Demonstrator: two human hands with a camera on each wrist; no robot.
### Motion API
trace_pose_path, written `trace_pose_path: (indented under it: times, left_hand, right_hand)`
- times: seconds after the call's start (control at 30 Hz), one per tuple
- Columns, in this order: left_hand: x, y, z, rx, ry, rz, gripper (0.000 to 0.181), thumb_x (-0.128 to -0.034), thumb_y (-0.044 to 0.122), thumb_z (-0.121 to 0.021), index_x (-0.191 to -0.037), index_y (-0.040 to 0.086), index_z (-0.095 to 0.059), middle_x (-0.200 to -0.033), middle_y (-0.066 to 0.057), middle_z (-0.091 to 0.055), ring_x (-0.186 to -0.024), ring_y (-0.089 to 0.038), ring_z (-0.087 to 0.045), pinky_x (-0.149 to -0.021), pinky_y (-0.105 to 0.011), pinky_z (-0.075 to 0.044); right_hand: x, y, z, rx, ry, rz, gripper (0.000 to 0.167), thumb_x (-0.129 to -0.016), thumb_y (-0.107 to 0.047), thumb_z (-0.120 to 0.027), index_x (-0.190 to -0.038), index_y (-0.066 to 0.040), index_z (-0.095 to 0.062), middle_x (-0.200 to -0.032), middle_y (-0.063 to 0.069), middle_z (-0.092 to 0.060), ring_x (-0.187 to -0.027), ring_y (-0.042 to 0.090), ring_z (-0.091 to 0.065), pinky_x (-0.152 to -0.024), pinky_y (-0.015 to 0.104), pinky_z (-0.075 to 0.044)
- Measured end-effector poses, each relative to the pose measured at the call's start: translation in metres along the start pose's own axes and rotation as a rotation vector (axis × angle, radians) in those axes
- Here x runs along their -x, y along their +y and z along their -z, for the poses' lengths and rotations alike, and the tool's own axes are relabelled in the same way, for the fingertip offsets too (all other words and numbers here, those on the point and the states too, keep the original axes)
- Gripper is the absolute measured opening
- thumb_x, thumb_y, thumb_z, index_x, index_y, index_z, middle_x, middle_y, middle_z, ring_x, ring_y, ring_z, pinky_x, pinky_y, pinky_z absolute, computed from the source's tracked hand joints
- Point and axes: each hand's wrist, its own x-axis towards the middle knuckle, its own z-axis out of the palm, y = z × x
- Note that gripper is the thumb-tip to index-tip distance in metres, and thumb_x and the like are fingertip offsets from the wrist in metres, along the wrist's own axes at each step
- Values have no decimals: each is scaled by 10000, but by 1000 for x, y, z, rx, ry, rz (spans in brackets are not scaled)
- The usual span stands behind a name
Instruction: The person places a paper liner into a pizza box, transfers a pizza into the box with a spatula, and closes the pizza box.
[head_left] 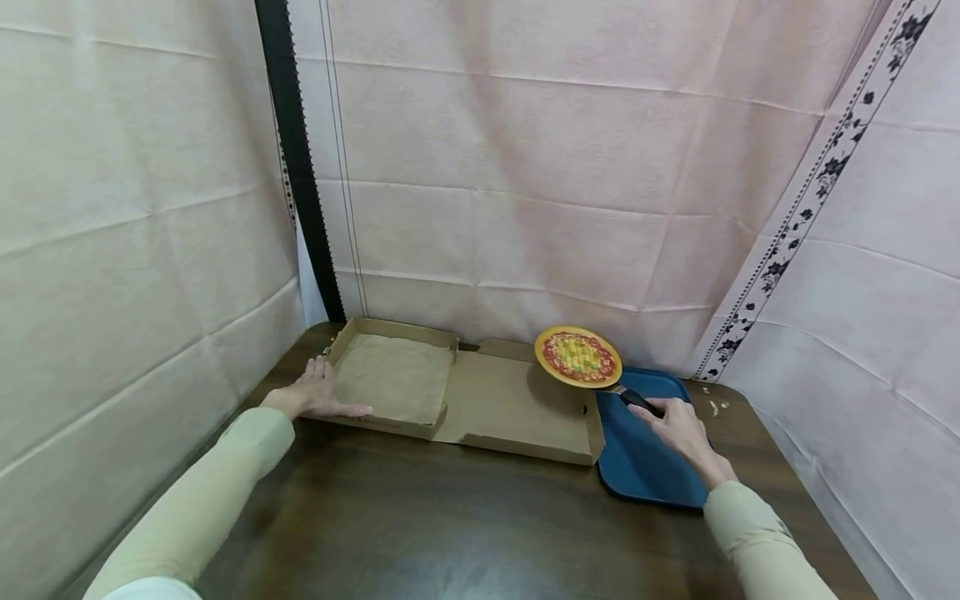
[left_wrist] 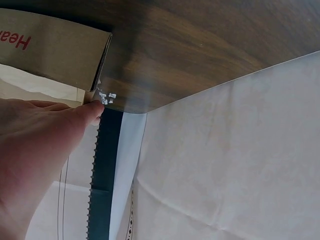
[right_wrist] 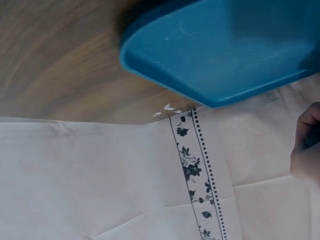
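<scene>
A pizza box (head_left: 517,408) lies unfolded on the table, its left half lined with brown paper (head_left: 393,377). My left hand (head_left: 318,392) rests at the left end of the box, thumb extended across the front edge and fingers along the side wall. In the left wrist view, fingertips touch the cardboard near a corner. My right hand (head_left: 678,429) grips the black handle of a spatula (head_left: 636,402). A round pizza (head_left: 577,357) with a yellow rim and red and yellow topping sits on the spatula, raised above the right half of the box. The spatula's blade is mostly hidden beneath it.
A blue tray (head_left: 645,458) lies right of the box, below my right hand. Small white scraps (head_left: 716,407) are on the dark wooden table (head_left: 420,517) near its back right corner. Pale cloth (head_left: 525,167) hangs behind and at both sides.
</scene>
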Motion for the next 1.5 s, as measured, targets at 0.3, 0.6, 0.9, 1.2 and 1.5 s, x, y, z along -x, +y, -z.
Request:
trace_pose_path:
  times: [0.3, 0.6, 0.9, 1.2, 1.5]
  left_hand:
    - [11, 13, 10, -39, -34, 17, 1350, -729, 810, -557, -1433, -233, -67, -1499, -454, 46, -1415, -575, 19, -1169, -618, -125]
    - [8, 9, 9, -8, -30, 22, 1397, -690, 834, -568, -1432, -236, -62, -1502, -451, 53, -1412, -577, 41, -1172, -618, -107]
    - [-4, -6, -4, -2, -26, 16, 1493, -603, 927, -518, -1441, -222, -63, -1498, -452, 64, -1416, -571, 41, -1166, -626, -114]
    - [16, 12, 13, -8, -62, 41, 1412, -676, 864, -543, -1441, -222, -64, -1513, -433, 67, -1428, -552, 40, -1178, -609, -105]
    - [18, 17, 15, -3, -66, 41, 1376, -709, 831, -552, -1441, -222, -53, -1512, -431, 83, -1424, -555, 51, -1173, -620, -97]
  right_hand:
    - [-7, -10, -4, -4, -8, 19, 558, -933, -501, -570, -1236, -41, -652, -653, 23, -576, -501, 146, -432, -499, 282, -348]
    - [-13, -21, -10, -13, 9, 20, 566, -919, -523, -579, -1231, -58, -660, -667, 28, -577, -503, 162, -420, -463, 279, -325]
    - [-17, -30, -20, -25, -2, 31, 565, -919, -521, -580, -1235, -59, -657, -643, 21, -574, -506, 162, -432, -458, 277, -322]
    - [-22, -42, -25, -39, -7, 64, 510, -924, -482, -594, -1217, -71, -672, -627, 17, -560, -503, 162, -440, -457, 271, -324]
    - [-25, -51, -25, -30, -19, 85, 534, -926, -472, -595, -1241, -44, -651, -684, 40, -589, -534, 151, -461, -477, 273, -330]
